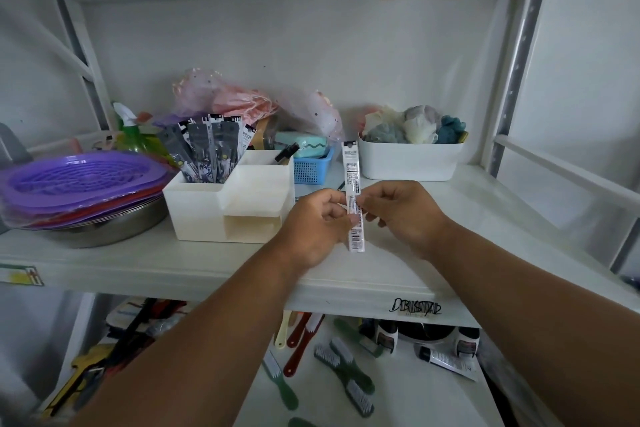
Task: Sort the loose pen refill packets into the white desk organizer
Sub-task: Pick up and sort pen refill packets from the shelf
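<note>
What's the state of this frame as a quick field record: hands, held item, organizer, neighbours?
left hand: pinches the refill packet
right hand: pinches the same packet from the other side
refill packet: upright, white, held above the shelf, right of the organizer
white desk organizer: on the shelf, left of the hands
sorted packets: dark, standing in the organizer's rear left compartment
black pen: in the rear right compartment
left of organizer: purple baskets stacked on a metal pan
behind: blue basket, white bin
</note>
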